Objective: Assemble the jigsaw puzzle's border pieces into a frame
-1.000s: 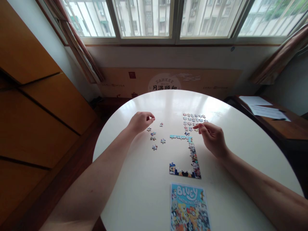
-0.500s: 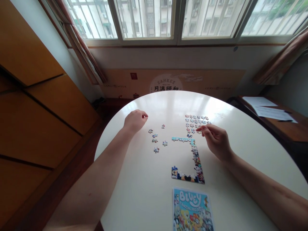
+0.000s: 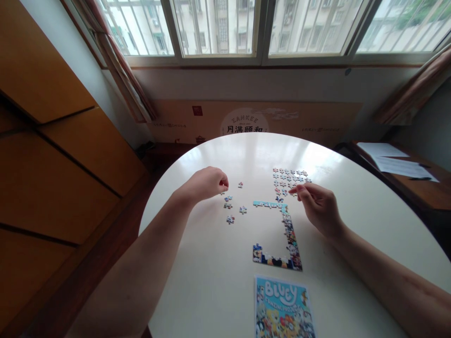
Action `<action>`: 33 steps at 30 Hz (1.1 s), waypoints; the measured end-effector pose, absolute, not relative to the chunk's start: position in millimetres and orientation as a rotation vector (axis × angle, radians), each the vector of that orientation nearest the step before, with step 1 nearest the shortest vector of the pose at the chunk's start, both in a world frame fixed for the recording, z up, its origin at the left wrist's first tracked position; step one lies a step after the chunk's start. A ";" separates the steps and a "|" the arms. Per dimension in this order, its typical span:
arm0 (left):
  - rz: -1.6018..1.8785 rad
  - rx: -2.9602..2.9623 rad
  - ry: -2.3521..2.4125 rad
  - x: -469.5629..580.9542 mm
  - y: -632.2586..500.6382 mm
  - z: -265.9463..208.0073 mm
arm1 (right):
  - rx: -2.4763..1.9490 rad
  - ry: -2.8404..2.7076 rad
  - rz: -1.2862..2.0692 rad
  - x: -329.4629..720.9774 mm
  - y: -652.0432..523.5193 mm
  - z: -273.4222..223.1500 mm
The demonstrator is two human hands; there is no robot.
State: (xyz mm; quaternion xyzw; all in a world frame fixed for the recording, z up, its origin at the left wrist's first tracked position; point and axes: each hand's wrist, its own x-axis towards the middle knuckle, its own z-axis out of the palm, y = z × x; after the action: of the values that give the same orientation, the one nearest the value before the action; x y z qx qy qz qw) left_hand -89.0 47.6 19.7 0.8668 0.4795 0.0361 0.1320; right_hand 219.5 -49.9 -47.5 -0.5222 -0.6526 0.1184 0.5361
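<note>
My left hand is over the left of the white table, its fingers curled together just above a loose puzzle piece that it partly covers. Other loose pieces, such as one puzzle piece, lie to its right and nearer me. My right hand has thumb and index finger pinched at the lower right of a grid of puzzle pieces. Anything between either hand's fingertips is too small or hidden to make out. Between the hands and nearer me lies a partly joined puzzle border, open on its left side.
A colourful Bluey picture sheet lies at the near side of the round white table. Behind the table are a printed panel and windows. To the right, papers rest on a brown desk; a wooden cabinet stands left.
My left hand has moved right and slightly nearer me, now over a loose puzzle piece that showed beside it before. My right hand has stayed by the grid. The view has shifted slightly.
</note>
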 end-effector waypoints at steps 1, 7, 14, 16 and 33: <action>0.046 2.506 1.378 -87.0 44.1 22.8 | -1.242 -1.559 0.280 219.0 -49.9 -47.2; -0.148 2.504 1.402 -77.6 32.9 30.2 | -1.236 -1.583 0.257 216.1 -49.9 -44.5; -0.225 2.501 1.439 -75.3 33.0 28.4 | -1.221 -1.600 0.260 215.1 -50.0 -43.4; -0.239 2.497 1.452 -74.7 34.3 27.1 | -1.226 -1.603 0.252 214.0 -50.3 -42.3; -0.131 2.643 1.172 -69.0 29.8 28.1 | -1.153 -1.781 0.223 207.6 -52.4 -42.2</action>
State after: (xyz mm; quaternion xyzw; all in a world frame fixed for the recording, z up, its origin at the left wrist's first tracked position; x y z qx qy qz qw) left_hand -69.0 29.8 28.1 0.9062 0.4020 -0.0450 0.1235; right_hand 207.6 -52.4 -42.2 -0.4734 -0.7309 0.0915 0.4831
